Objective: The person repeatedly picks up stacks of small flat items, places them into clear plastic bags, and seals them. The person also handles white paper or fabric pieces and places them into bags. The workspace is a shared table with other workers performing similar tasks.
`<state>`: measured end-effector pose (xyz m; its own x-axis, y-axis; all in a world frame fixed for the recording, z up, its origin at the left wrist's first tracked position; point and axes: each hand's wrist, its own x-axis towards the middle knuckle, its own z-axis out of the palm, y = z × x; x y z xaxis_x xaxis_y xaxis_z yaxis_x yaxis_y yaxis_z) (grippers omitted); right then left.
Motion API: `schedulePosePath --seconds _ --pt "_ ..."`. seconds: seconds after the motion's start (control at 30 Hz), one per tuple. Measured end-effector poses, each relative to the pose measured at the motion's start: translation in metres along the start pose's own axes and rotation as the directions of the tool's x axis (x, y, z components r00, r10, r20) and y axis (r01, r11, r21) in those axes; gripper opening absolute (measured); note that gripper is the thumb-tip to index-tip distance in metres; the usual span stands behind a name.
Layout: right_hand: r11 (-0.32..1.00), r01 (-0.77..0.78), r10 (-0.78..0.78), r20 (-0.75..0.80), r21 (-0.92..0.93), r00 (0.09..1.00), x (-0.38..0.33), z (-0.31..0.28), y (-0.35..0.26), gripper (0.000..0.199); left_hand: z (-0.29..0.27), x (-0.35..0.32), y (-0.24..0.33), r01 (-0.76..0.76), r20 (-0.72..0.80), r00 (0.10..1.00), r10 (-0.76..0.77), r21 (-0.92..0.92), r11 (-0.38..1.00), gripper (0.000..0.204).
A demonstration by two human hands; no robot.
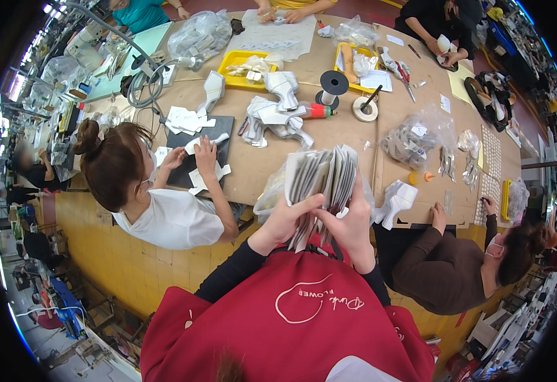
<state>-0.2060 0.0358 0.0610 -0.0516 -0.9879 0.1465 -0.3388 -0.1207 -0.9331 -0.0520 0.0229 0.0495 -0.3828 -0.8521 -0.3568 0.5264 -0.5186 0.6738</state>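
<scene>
Nearest is the wearer's red garment (272, 325), bearing white lettering (320, 299) in script and capitals inside a curved line; it stands upside down here. Just beyond, the left hand (286, 224) and right hand (353, 230) clasp a stack of flat pieces (320, 178), greyish and whitish, before the near edge of the tabletop. The fingers of both hands are closed round the stack's lower part, the left on its left side and the right on its right, thumbs almost meeting on the near face; the upper edges fan apart.

The tabletop (243, 175) is covered in brown paper or board, a seam running away from the wearer. Right of the hands lies a white shaped piece (398, 200); farther along, a clear bag (405, 145) of grey pieces carries a white label (419, 129) with dark marks. To the left, a co-worker in a white top (170, 219) handles white pieces over a black board (223, 159). The floor (145, 251) on that side is yellow.

Past the stack come a bottle with a red band (318, 111), a black spool (334, 83), a tape roll (365, 109) and two yellow trays, one left (224, 71), one right (340, 67). More people sit at the far edge, with crowded equipment (84, 48) at upper left.
</scene>
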Motion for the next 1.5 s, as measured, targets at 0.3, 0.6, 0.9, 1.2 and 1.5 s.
schedulePosePath --seconds 0.3,0.6,0.9,1.2,1.5 --pt "0.655 -0.215 0.49 -0.191 0.724 0.85 0.003 -0.021 0.045 0.039 -0.019 0.008 0.026 0.054 0.256 0.96 0.116 -0.574 0.817 0.072" --pt "0.656 -0.234 0.494 -0.173 0.718 0.852 0.006 -0.03 0.031 0.041 -0.025 0.009 0.023 -0.083 0.078 0.994 0.074 0.115 0.99 0.053" --pt "0.827 -0.258 0.362 -0.12 0.5 0.925 0.002 -0.001 -0.003 0.054 -0.024 0.016 -0.005 -0.188 0.082 0.982 0.17 0.348 0.918 0.06" --pt "0.999 0.03 -0.025 0.235 -0.018 0.972 -0.008 0.006 -0.014 0.063 -0.039 0.01 -0.017 0.158 0.042 0.985 -0.169 0.192 0.969 0.055" --pt "0.577 -0.439 0.382 0.247 0.688 0.89 0.002 0.013 0.002 0.07 -0.028 -0.01 0.008 0.327 0.048 0.942 -0.332 0.093 0.94 0.055"
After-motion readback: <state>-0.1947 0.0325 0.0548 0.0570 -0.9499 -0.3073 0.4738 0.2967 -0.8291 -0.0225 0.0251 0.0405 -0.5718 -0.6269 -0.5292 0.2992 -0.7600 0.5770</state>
